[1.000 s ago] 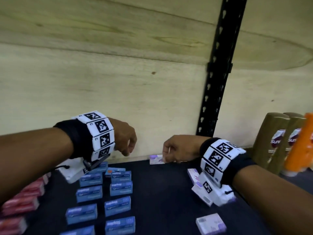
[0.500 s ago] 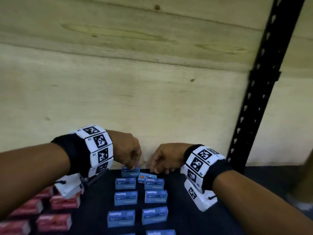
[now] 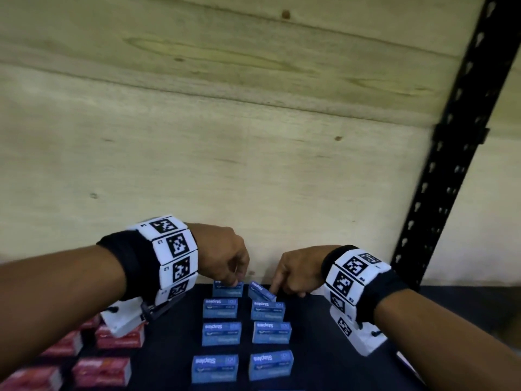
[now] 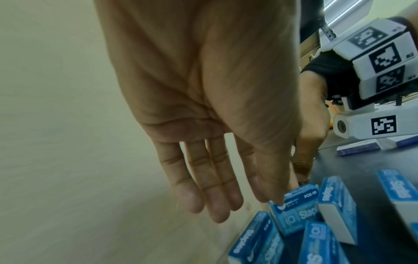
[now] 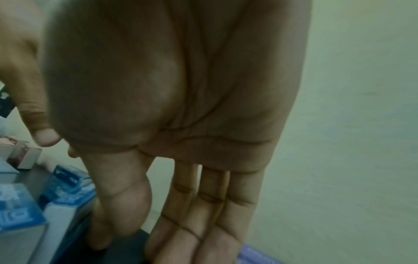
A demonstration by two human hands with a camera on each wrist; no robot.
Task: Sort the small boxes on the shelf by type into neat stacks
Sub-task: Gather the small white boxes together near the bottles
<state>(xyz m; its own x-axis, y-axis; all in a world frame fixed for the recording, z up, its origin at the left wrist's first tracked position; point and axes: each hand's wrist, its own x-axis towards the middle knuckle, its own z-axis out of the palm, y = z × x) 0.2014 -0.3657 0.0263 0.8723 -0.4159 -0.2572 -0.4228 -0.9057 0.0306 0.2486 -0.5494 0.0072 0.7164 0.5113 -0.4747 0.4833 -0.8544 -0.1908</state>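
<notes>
Blue staple boxes (image 3: 220, 307) stand in two columns on the dark shelf (image 3: 310, 348). At the back of the right column one blue box (image 3: 262, 291) sits tilted and askew. My left hand (image 3: 235, 279) hangs over the back-left blue box (image 3: 227, 289) with straight fingers, and one fingertip (image 4: 276, 201) touches the tilted box (image 4: 294, 210). My right hand (image 3: 277, 289) reaches in from the right, and its index finger (image 3: 274, 287) touches that box's other end. In the right wrist view the right hand's fingers (image 5: 210, 223) point straight down beside the blue boxes (image 5: 68, 180).
Red boxes (image 3: 101, 372) lie in rows at the left of the shelf. A purple box (image 4: 357, 148) lies further right on the shelf, behind my right hand. The plywood back wall (image 3: 253, 165) is right behind the boxes, and a black perforated upright (image 3: 439, 193) stands at the right.
My right hand has come left from the purple boxes to the blue ones. The back-right blue box has gone from lying flat to tilted. My left hand has dropped onto the back row.
</notes>
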